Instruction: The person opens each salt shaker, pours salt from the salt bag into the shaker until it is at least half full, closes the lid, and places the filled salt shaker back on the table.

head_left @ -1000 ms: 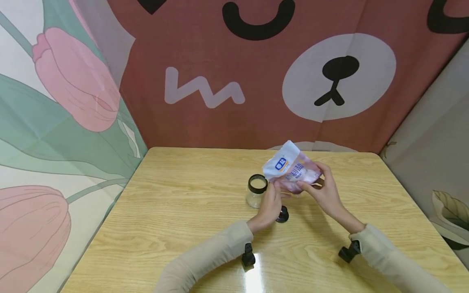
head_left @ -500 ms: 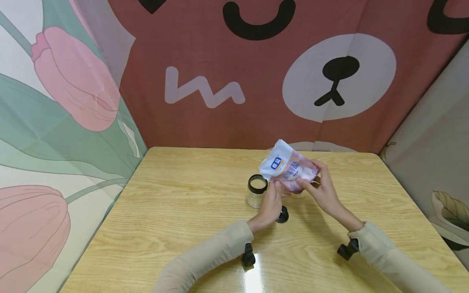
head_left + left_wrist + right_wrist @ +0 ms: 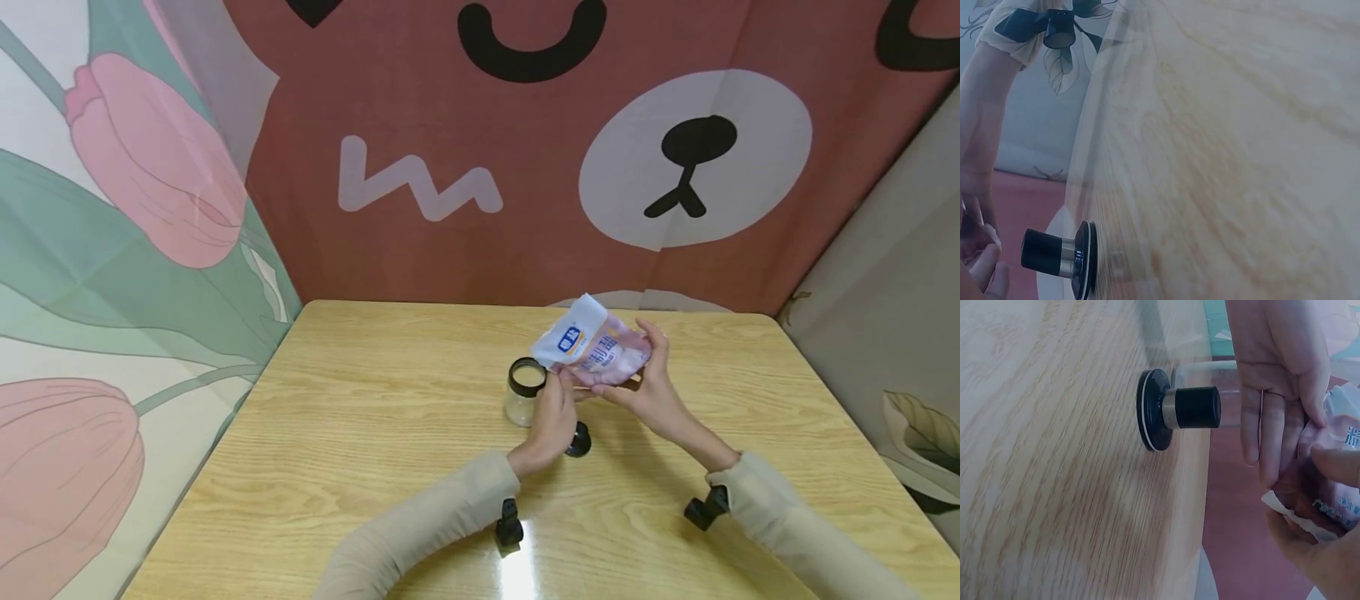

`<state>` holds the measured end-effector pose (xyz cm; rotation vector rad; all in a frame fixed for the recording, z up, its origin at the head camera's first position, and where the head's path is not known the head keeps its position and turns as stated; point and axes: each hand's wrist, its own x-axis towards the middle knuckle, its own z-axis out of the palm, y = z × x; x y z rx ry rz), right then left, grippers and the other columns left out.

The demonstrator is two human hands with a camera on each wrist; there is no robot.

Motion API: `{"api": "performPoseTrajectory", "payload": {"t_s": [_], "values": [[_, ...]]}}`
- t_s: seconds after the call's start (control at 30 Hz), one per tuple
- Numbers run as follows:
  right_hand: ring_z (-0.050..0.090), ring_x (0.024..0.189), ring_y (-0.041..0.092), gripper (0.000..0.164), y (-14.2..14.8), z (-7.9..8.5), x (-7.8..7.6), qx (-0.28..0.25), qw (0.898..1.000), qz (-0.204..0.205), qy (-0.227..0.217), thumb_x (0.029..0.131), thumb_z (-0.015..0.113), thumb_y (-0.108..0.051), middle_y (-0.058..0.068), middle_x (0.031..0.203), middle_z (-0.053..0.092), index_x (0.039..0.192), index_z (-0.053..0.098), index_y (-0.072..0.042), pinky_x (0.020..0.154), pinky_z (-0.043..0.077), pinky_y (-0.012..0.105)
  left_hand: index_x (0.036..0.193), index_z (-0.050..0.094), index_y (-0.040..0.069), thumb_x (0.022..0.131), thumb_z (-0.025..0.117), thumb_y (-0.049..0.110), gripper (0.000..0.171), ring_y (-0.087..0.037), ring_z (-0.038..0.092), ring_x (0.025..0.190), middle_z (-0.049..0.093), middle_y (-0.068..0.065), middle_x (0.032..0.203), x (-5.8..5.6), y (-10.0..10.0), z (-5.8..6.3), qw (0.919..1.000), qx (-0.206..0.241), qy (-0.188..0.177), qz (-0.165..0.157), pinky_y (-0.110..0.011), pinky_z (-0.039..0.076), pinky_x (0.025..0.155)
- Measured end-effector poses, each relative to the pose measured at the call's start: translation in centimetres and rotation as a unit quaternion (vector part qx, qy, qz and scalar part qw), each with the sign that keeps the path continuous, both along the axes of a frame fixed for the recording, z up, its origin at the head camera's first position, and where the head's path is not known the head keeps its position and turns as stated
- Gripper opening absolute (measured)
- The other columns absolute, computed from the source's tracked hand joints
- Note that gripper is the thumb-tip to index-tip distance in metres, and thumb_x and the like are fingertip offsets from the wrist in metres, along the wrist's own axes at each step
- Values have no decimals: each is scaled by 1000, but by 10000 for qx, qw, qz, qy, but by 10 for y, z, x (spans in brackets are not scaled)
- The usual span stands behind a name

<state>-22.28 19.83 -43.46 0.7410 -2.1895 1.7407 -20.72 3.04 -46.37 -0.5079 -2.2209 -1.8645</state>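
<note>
A white and pink-purple bag (image 3: 600, 348) with a blue logo, apparently a salt bag, is held tilted above the table, its white end up and to the left. My left hand (image 3: 552, 417) pinches its lower left edge, thumb in front and fingers stretched beneath, as the right wrist view shows. At the bag's right end my right hand (image 3: 654, 402) grips it between thumb and fingers. Just left of the bag stands an open glass jar (image 3: 519, 406) with a black rim, partly hidden by my left hand. A black knobbed lid (image 3: 579, 440) lies near my left wrist.
The wooden table (image 3: 360, 467) reaches back to a red bear-print cloth (image 3: 420, 267). Black wrist cameras hang under both cuffs, close to the tabletop. In the right wrist view the lid (image 3: 1194, 407) rests flat, knob up, in front of the clear jar.
The bag's top dipped and tilted slightly. My right hand's thumb slid down and left along the bag's lower edge, and the right wrist shifted a little left. My left hand stayed nearly still.
</note>
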Motion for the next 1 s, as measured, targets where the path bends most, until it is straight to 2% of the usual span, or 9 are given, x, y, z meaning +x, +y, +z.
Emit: {"api": "performPoseTrajectory", "payload": {"t_s": [0.13,0.3,0.43,0.53,0.7,0.77,1.0], "values": [[56,105,13,110,-2,-1,-2,-20,9995,41,304,70,72,29,5,133,29,151,7,-6,79,56,23,123,49,4,111,20,23,36,-19,71,95,69,-13,108,-1,1,0,9998,208,10,-46,-28,53,89],[57,108,13,112,-4,-3,-4,-206,9975,324,593,68,68,35,10,133,35,151,4,-4,78,56,21,124,49,4,112,21,22,36,-20,71,96,69,-14,110,-2,0,2,9995,318,0,22,-28,53,89],[57,110,13,123,-2,-4,-5,-466,9966,451,510,66,67,37,10,129,36,155,-2,-13,80,56,22,129,47,3,112,23,20,35,-20,71,95,68,-17,113,0,-1,3,9996,205,-139,137,-29,54,89],[59,109,12,132,2,-4,-6,-581,9965,423,427,66,68,36,10,126,34,156,-10,-21,80,56,22,127,48,1,112,23,21,36,-20,71,96,69,-18,112,0,-1,3,9997,132,-159,164,-30,54,89],[60,109,12,136,7,-1,-7,-599,9976,299,168,71,69,31,11,129,35,155,-20,-27,79,57,24,125,49,1,112,23,22,36,-20,71,95,69,-17,111,0,1,5,9997,169,-82,178,-31,53,91],[61,107,13,135,8,0,-7,-583,9980,214,76,72,69,30,12,129,38,154,-21,-28,78,57,25,123,50,2,112,24,23,36,-19,71,95,70,-16,111,0,2,6,9996,167,-97,222,-31,53,91],[67,97,15,140,10,2,-4,-633,9979,-90,-101,72,71,29,8,125,56,152,-26,-33,74,58,28,118,50,3,112,24,23,33,-21,72,93,70,-13,107,0,5,6,9980,569,-259,-5,-33,53,91]]}}
